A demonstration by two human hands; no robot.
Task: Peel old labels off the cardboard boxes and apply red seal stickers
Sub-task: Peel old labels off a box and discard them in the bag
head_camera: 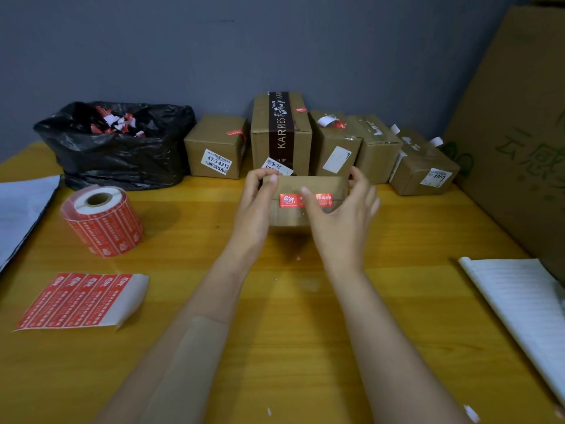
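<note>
- A grey sheet (21, 209) lies at the table's (275, 332) left edge.
- A black bag (122, 154) of torn red and white scraps sits at the back left.
- A roll of red stickers (102, 221) stands in front of the bag; a strip of red stickers (76, 301) lies flat nearer the camera.
- Five cardboard boxes line the wall, among them a small box (215, 146) with a white label (217, 162) and a tall taped box (281, 133).
- The left hand (256, 206) grips the left end of a box (305, 185) at mid-table.
- The right hand (345, 215) holds its right end, thumb pressing on a red sticker (290, 201) across the box's front.
- White lined paper (519, 301) lies at far right.
</note>
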